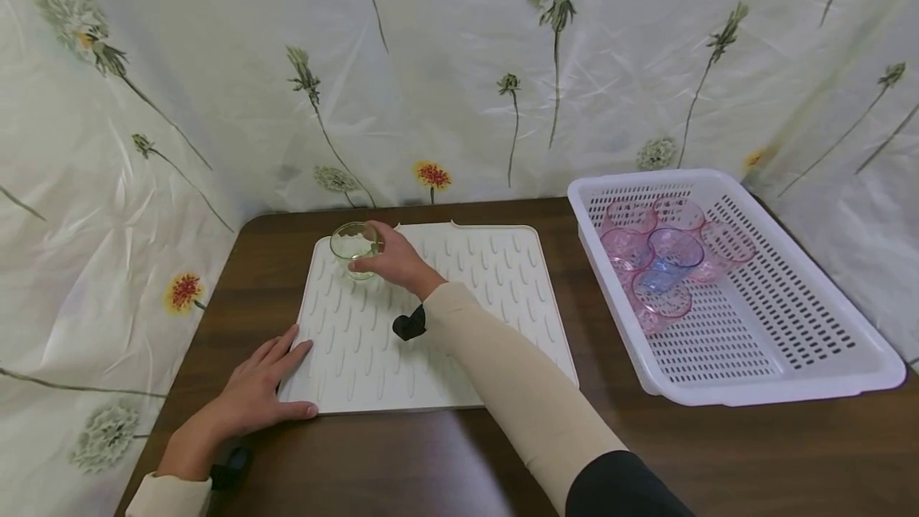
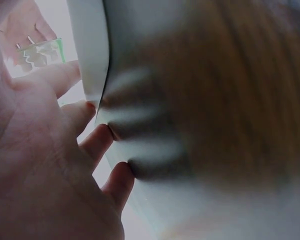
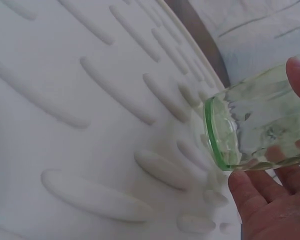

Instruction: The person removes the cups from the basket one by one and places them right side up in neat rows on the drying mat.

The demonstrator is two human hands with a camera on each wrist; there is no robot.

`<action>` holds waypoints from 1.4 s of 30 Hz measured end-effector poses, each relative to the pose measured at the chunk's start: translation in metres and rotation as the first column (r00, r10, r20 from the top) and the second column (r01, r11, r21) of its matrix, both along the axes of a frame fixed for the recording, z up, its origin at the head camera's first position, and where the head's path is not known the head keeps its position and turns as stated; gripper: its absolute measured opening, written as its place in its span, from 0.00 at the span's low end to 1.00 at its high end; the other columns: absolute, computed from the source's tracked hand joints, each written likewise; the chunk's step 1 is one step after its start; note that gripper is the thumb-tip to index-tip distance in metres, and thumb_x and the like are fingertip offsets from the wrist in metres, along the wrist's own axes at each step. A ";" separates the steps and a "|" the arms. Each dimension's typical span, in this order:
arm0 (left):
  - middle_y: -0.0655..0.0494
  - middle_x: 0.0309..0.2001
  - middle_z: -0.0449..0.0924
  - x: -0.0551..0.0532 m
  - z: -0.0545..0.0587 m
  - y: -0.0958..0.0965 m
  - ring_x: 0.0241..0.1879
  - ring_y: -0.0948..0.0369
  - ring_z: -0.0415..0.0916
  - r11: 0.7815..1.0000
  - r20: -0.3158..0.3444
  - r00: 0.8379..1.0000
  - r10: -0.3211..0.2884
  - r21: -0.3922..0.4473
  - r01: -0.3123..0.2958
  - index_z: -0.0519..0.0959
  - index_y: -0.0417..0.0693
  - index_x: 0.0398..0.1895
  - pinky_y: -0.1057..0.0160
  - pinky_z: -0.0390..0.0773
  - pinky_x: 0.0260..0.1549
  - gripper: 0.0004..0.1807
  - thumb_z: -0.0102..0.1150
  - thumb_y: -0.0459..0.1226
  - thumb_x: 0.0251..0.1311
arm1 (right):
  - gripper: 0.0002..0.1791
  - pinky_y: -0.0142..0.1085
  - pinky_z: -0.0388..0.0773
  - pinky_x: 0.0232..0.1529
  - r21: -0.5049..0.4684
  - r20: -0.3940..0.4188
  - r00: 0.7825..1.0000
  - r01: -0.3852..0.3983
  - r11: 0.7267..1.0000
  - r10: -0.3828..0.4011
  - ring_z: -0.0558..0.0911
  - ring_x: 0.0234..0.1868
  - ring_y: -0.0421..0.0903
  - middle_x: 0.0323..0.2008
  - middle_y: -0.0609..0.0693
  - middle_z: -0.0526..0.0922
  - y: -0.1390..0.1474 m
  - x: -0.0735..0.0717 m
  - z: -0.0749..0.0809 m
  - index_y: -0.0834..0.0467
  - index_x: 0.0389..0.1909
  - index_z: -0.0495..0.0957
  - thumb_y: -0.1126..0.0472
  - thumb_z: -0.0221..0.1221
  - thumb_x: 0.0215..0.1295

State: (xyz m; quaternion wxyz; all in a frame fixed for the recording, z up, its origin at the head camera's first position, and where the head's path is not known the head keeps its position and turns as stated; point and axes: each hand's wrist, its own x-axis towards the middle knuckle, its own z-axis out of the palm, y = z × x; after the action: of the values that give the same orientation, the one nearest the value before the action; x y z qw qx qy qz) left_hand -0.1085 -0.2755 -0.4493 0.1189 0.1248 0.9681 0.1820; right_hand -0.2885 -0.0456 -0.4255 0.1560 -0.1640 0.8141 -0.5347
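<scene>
In the head view, a green glass (image 1: 352,243) is gripped by the right hand (image 1: 395,262) at the mat's (image 1: 373,373) ten o'clock; the farther left hand (image 1: 254,385) is spread at eight. In the right-wrist view, the glass's green-edged end (image 3: 213,134) is turned toward nine

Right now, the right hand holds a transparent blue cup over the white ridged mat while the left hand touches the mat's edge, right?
Only the colour is wrong: the right wrist view shows the right hand holding a transparent green cup over the white ridged mat. The left hand does touch the mat's edge.
</scene>
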 end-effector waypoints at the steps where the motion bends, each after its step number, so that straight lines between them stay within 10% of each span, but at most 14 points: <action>1: 0.37 0.78 0.48 0.000 0.000 0.000 0.72 0.34 0.51 1.000 0.002 1.000 0.000 0.000 0.000 0.63 0.45 0.74 0.25 0.59 0.59 0.54 0.68 0.64 0.47 | 0.46 0.48 0.70 0.68 0.004 -0.001 1.000 0.004 1.000 -0.004 0.70 0.71 0.52 0.71 0.52 0.68 -0.001 0.000 0.000 0.52 0.76 0.57 0.55 0.69 0.60; 42: 0.37 0.79 0.46 0.000 0.006 0.003 0.73 0.32 0.48 1.000 0.060 0.998 0.009 -0.003 -0.009 0.61 0.45 0.75 0.25 0.56 0.62 0.54 0.70 0.61 0.48 | 0.49 0.48 0.70 0.69 0.149 -0.046 0.998 0.046 0.988 -0.039 0.68 0.73 0.52 0.75 0.51 0.64 -0.020 0.003 -0.009 0.47 0.78 0.50 0.45 0.66 0.62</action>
State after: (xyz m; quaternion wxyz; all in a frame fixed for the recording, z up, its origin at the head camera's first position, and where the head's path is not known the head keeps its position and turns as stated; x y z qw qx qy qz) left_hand -0.1088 -0.2726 -0.4428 0.1472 0.1147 0.9648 0.1851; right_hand -0.2855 -0.0656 -0.4340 0.1387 -0.1461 0.8585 -0.4716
